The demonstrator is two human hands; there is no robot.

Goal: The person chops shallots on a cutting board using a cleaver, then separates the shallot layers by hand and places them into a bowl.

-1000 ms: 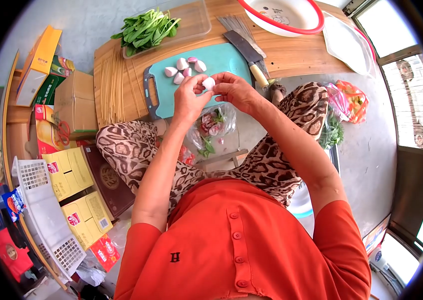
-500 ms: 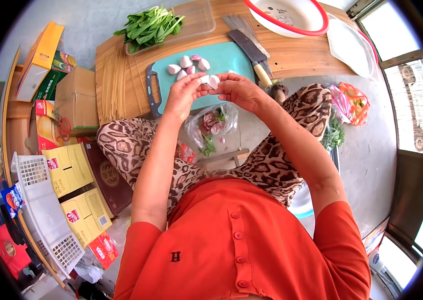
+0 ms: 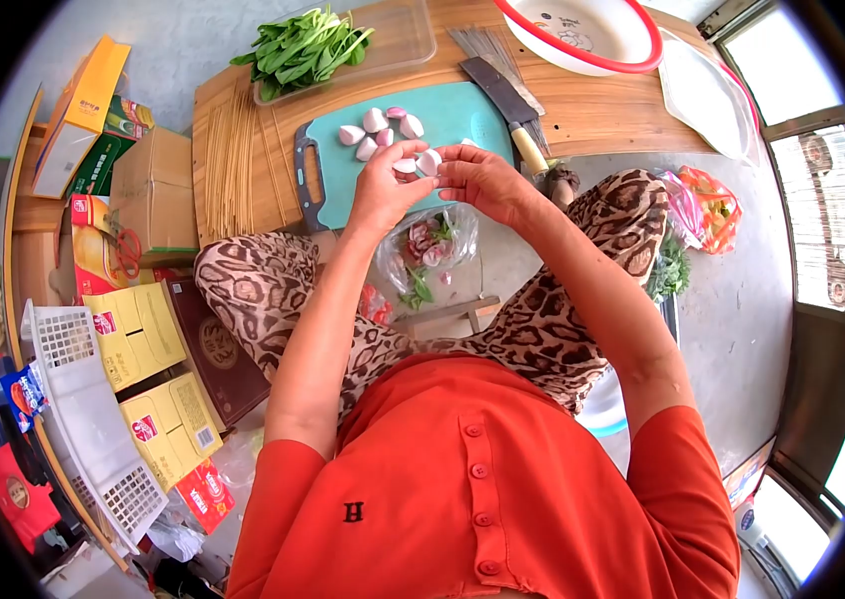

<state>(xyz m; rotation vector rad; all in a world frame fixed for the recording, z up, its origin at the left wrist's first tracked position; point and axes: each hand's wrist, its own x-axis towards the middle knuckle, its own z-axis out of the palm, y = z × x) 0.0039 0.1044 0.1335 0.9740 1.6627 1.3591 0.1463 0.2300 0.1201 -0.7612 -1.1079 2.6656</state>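
Note:
My left hand (image 3: 388,188) and my right hand (image 3: 483,184) meet over the near edge of a turquoise cutting board (image 3: 462,112). Pinched in the left fingers is a pale garlic clove (image 3: 404,166). Another garlic clove (image 3: 429,162) sits between the two hands, at the right fingertips. Several whitish-pink garlic cloves (image 3: 376,121) lie on the board just beyond the left hand. A cleaver (image 3: 498,90) with a wooden handle rests across the board's right side. Below the hands, a clear plastic bag (image 3: 455,236) holds purplish skins and green leaves.
Leafy greens (image 3: 305,50) lie in a clear tray (image 3: 411,38) at the back of the wooden table (image 3: 592,118). Wooden skewers (image 3: 232,165) are left of the board, metal skewers (image 3: 482,45) behind the cleaver. A red-rimmed basin (image 3: 597,52) stands back right. Cardboard boxes (image 3: 155,190) crowd the left.
Both hands remain together over the board with the cloves. The left fingers have curled in slightly and the clove there has dropped a little. The whole view has shifted slightly.

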